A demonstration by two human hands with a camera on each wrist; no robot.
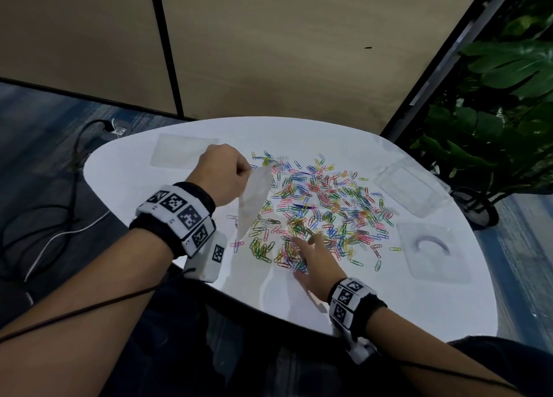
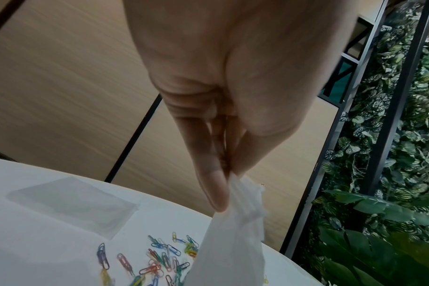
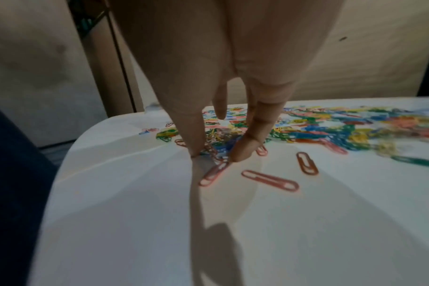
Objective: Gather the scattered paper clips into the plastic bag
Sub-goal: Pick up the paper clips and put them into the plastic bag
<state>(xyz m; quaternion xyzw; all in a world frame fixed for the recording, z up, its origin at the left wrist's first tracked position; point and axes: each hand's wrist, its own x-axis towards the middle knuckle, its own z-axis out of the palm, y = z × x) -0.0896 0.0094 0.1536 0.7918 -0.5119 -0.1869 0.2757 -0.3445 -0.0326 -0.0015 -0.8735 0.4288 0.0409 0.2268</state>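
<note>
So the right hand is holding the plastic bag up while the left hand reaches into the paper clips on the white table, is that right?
Not quite: the hands are swapped. The head view shows the left hand pinching the plastic bag up, while the right hand reaches into the paper clips on the white table.

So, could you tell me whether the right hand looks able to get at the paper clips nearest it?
Probably yes: the right hand has its fingertips down among the paper clips, nothing covering them.

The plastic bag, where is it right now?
In the head view the plastic bag hangs from the left hand, which pinches its top above the left edge of the paper clips on the white table.
</note>
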